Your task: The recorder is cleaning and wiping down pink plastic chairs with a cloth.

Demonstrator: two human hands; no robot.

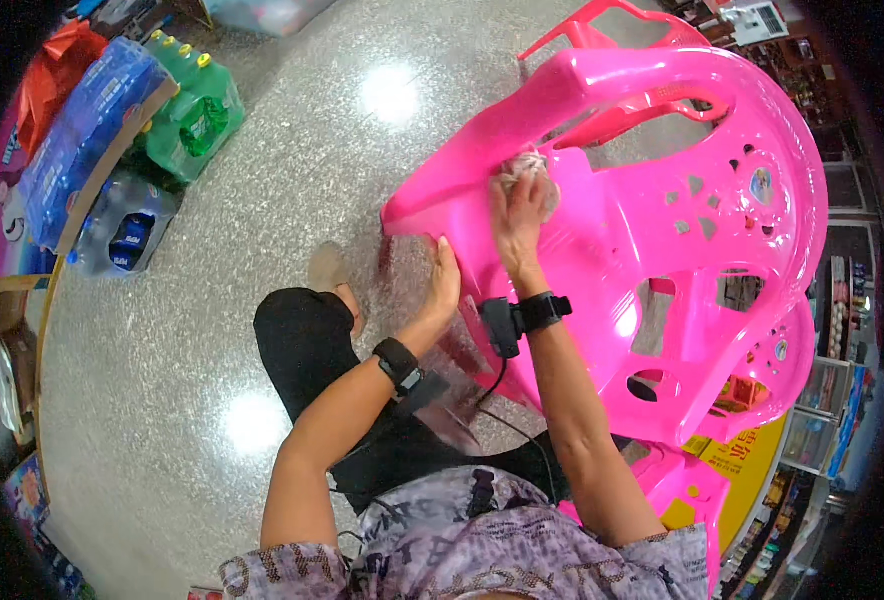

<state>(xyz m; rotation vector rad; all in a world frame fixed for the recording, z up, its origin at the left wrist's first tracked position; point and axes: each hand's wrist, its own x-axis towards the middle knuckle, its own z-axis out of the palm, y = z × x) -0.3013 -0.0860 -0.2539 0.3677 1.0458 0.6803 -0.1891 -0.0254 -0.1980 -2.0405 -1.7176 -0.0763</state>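
A large bright-pink plastic armchair (587, 235) is tipped in front of me, its back toward the right. My right hand (522, 215) presses a crumpled whitish cloth (528, 165) onto the inside of the chair, where the seat meets the far armrest. Its fingers are bent over the cloth. At the near front edge of the seat, my left hand (445, 280) holds the chair by its rim; some of its fingers are hidden. A black strap with a small device sits on each wrist.
Behind the armchair stands a red-pink plastic chair (612, 110), with more pink plastic at lower right. Packs of green bottles (197, 115) and blue-wrapped bottles (97, 140) are stacked at left. Stocked shelves (842, 330) line the right. A yellow box (742, 465) lies near them.
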